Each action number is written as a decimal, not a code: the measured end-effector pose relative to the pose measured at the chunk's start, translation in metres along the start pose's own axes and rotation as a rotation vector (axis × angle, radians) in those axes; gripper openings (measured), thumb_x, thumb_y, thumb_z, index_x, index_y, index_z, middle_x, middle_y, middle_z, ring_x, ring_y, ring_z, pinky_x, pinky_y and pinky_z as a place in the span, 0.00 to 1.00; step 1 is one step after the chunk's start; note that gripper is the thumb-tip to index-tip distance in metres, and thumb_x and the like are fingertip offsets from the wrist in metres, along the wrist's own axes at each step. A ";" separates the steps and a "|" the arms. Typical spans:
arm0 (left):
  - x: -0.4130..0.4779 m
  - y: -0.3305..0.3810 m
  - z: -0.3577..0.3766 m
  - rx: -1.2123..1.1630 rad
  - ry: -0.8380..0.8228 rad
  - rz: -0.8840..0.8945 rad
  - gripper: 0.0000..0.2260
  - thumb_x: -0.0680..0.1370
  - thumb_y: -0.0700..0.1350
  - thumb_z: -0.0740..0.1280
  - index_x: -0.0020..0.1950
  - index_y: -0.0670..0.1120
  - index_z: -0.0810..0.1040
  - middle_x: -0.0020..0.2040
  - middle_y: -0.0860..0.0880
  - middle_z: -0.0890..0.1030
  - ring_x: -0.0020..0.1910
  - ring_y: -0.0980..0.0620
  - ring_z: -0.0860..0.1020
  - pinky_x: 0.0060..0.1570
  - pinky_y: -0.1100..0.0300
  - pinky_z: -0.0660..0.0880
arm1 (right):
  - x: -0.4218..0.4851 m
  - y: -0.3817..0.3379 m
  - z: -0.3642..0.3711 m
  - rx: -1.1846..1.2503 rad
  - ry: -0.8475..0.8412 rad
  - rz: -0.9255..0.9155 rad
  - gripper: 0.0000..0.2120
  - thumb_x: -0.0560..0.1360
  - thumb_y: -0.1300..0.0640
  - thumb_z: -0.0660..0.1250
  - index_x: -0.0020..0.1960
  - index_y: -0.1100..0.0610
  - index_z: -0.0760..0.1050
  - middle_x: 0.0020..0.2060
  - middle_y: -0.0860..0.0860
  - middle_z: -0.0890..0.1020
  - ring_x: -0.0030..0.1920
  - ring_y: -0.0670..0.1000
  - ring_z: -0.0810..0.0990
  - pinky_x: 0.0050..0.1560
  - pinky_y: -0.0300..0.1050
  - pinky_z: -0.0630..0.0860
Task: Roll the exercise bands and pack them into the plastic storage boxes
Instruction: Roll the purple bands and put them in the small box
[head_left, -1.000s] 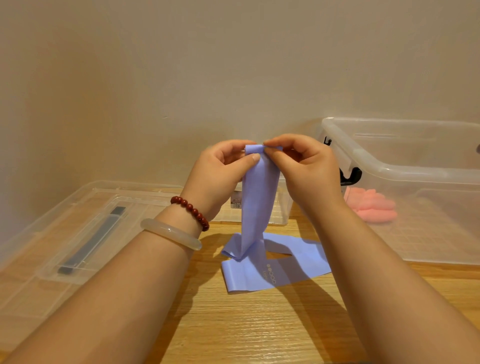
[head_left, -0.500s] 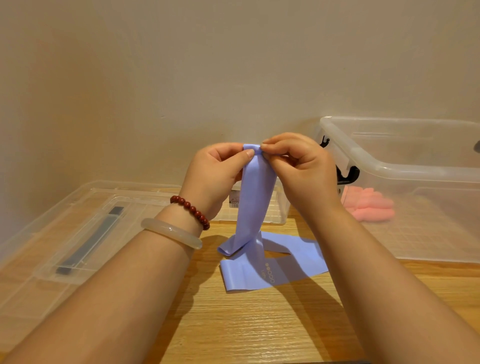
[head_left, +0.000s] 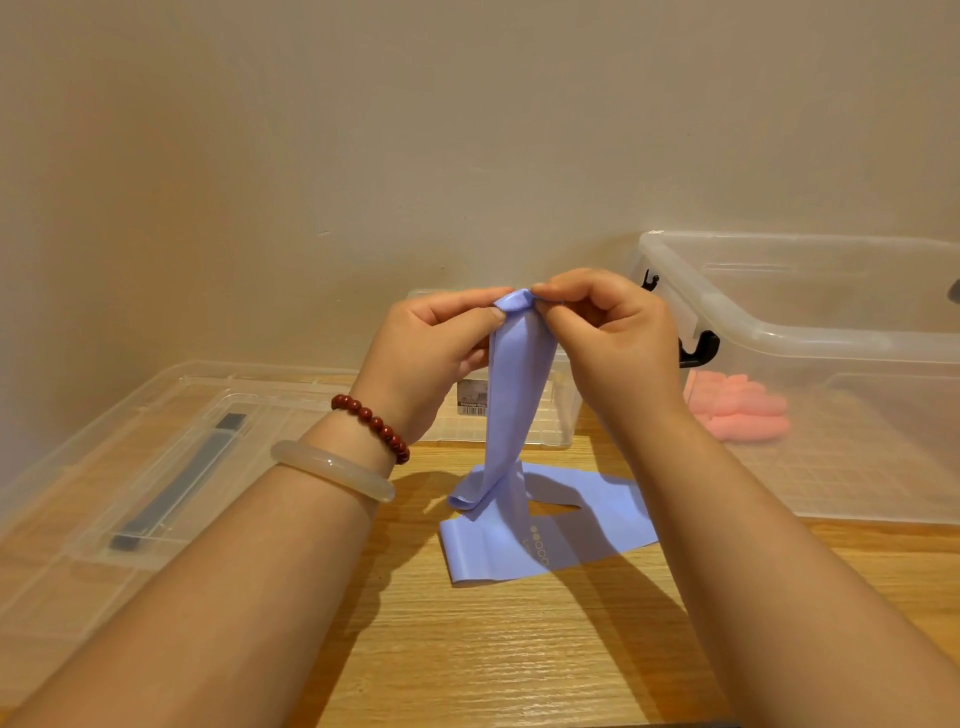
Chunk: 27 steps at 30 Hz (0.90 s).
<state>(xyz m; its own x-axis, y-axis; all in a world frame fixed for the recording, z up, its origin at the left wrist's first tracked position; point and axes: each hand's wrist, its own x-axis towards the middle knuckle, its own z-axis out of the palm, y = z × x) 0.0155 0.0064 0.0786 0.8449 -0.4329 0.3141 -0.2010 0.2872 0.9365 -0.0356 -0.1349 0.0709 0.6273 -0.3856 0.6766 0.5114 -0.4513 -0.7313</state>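
Purple band (head_left: 511, 400): top end pinched between my left hand (head_left: 431, 353) and my right hand (head_left: 608, 343), fingertips of both curled on first small curl; rest hangs down, tail folded on wooden table (head_left: 519, 649); risks, my guess: slick strip slips from pinch, roll starts crooked or loose, springs open; twist near table may get rolled in; large clear box (head_left: 779, 338) at right, pink bands (head_left: 737, 410) inside; lid (head_left: 104, 467) at left.
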 end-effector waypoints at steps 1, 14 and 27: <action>0.000 0.000 0.000 0.003 0.004 0.004 0.09 0.78 0.33 0.64 0.51 0.42 0.83 0.48 0.44 0.85 0.51 0.48 0.82 0.51 0.56 0.80 | 0.000 0.001 0.000 0.003 0.003 -0.003 0.15 0.73 0.68 0.68 0.41 0.47 0.81 0.41 0.49 0.84 0.45 0.48 0.83 0.48 0.41 0.79; 0.003 -0.010 0.000 0.155 0.119 0.112 0.09 0.77 0.36 0.68 0.48 0.49 0.83 0.45 0.50 0.85 0.48 0.53 0.83 0.47 0.58 0.80 | -0.004 -0.001 0.000 -0.007 -0.069 0.071 0.09 0.76 0.62 0.68 0.47 0.47 0.80 0.40 0.49 0.83 0.42 0.44 0.81 0.44 0.37 0.77; 0.003 -0.011 -0.002 0.094 0.111 0.073 0.08 0.76 0.37 0.69 0.48 0.49 0.83 0.46 0.48 0.85 0.51 0.50 0.82 0.51 0.54 0.79 | -0.006 -0.002 0.006 0.022 -0.032 0.054 0.15 0.74 0.68 0.68 0.43 0.47 0.81 0.40 0.41 0.83 0.44 0.39 0.82 0.45 0.30 0.75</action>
<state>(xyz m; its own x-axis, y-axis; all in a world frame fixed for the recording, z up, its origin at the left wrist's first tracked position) 0.0213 0.0040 0.0689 0.8748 -0.3154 0.3677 -0.3051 0.2309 0.9239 -0.0371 -0.1271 0.0672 0.6724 -0.3829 0.6335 0.4892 -0.4124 -0.7685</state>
